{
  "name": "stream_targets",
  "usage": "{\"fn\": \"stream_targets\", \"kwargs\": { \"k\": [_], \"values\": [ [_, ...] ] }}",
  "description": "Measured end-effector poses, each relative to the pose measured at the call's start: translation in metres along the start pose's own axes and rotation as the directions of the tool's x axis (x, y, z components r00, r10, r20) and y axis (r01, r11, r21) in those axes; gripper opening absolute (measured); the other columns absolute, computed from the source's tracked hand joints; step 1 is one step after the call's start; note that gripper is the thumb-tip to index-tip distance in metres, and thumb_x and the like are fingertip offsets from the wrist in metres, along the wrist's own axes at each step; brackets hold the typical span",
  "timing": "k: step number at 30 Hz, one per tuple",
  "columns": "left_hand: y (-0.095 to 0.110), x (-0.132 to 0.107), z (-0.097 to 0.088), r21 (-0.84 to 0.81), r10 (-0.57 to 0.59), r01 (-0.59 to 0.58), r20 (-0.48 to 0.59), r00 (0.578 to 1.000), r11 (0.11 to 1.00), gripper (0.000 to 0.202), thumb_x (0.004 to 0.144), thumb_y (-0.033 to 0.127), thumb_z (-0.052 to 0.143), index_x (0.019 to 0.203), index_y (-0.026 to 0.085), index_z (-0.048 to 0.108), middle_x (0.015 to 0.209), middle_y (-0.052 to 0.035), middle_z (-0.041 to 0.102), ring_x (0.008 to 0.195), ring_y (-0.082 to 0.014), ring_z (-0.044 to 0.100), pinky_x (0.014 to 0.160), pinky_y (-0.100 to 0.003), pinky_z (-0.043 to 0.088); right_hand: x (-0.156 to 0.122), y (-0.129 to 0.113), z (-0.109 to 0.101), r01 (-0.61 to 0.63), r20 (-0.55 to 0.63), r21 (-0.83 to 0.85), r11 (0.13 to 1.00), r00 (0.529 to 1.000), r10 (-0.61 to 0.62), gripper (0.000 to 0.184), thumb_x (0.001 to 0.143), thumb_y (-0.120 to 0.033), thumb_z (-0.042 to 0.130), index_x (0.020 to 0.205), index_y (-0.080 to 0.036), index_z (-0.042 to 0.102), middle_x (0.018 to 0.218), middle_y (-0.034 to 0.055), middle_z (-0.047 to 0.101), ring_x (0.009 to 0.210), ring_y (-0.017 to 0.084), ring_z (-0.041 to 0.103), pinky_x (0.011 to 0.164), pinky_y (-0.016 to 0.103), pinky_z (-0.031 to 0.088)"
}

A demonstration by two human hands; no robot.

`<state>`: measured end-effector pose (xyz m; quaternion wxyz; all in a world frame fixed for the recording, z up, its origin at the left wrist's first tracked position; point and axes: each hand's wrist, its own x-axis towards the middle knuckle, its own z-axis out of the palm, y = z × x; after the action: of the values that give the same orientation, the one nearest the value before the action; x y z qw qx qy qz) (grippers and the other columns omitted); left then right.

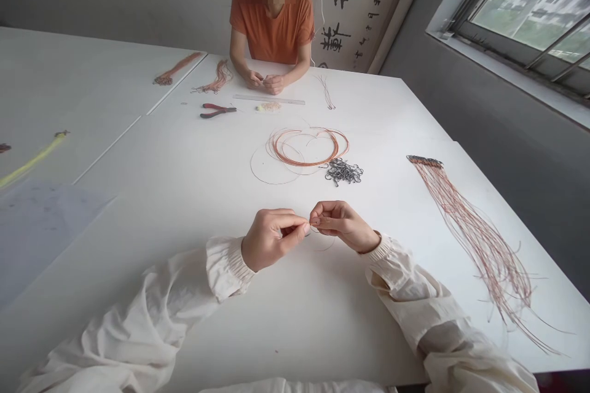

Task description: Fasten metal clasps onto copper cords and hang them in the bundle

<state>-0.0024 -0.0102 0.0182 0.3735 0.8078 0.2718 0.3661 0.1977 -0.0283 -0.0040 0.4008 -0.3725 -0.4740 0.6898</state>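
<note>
My left hand (275,237) and my right hand (343,225) meet tip to tip just above the white table. Both are closed in a pinch on a thin orange line (328,248), whose loose end curls below the right fingers. A small dark bit shows under the left fingertips, too small to name. Beyond my hands lies a loose coil of orange line (335,153). Touching its near right side is a pile of dark metal hooks (343,172).
At the right lies a bundle of orange lines with hooks (465,215). Across the table (184,178), a person in an orange shirt (271,24) sits with both hands together. Near them are red-handled pliers (216,110), a ruler (270,99) and smaller line bundles (216,78).
</note>
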Motion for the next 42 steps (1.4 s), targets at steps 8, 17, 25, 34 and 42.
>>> {"fn": "stream_targets", "kwargs": {
  "k": [8,17,25,34,42],
  "values": [
    [-0.012,0.003,-0.003,0.116,-0.033,0.045,-0.102,0.994,0.992,0.024,0.088,0.021,0.058,0.066,0.016,0.067,0.055,0.0006,0.052,0.049,-0.0093,0.045,0.049,-0.021,0.040,-0.013,-0.006,0.021,0.219,-0.124,-0.553,0.804,0.932,-0.340,0.015,0.086,-0.030,0.060,0.080,-0.017,0.065,0.068,0.0014,0.059,0.059,0.012,0.047,0.057,0.026,0.040],
    [-0.008,-0.001,0.004,0.107,0.011,-0.019,0.079,0.997,0.994,0.029,0.088,0.015,0.054,0.060,0.015,0.058,0.056,0.0015,0.048,0.050,-0.0086,0.038,0.050,-0.022,0.035,-0.015,-0.016,0.022,0.195,-0.130,-0.624,0.757,0.929,-0.346,0.011,0.084,-0.023,0.059,0.080,-0.017,0.067,0.070,0.0020,0.062,0.056,0.011,0.043,0.053,0.026,0.036],
    [-0.002,-0.002,0.004,-0.006,0.083,-0.083,0.060,0.995,0.997,0.022,0.089,0.016,0.055,0.071,0.016,0.067,0.056,0.0010,0.053,0.049,-0.0090,0.041,0.049,-0.023,0.037,-0.001,-0.010,-0.002,-0.030,0.058,-0.059,0.998,0.998,0.033,0.011,0.078,-0.023,0.066,0.077,-0.013,0.063,0.061,-0.0011,0.054,0.053,0.008,0.042,0.050,0.023,0.025],
    [-0.003,0.008,-0.010,-0.077,-0.167,0.156,-0.166,0.972,0.985,0.018,0.089,0.027,0.061,0.077,0.015,0.068,0.065,-0.0011,0.060,0.057,-0.0112,0.054,0.057,-0.023,0.045,-0.006,-0.001,0.008,0.063,0.005,0.051,0.997,0.998,-0.063,0.018,0.085,-0.032,0.067,0.084,-0.016,0.060,0.064,0.0011,0.060,0.054,0.010,0.048,0.050,0.023,0.034],
    [-0.005,0.035,-0.067,-0.415,-0.369,0.230,-0.292,0.882,0.880,0.016,0.088,0.029,0.060,0.084,0.014,0.062,0.103,-0.0093,0.067,0.057,-0.0077,0.050,0.051,-0.021,0.041,-0.009,0.009,-0.006,0.030,-0.021,0.015,0.999,0.999,-0.030,0.018,0.086,-0.032,0.068,0.082,-0.015,0.060,0.068,0.0021,0.061,0.054,0.010,0.049,0.050,0.023,0.037]
  ]
}}
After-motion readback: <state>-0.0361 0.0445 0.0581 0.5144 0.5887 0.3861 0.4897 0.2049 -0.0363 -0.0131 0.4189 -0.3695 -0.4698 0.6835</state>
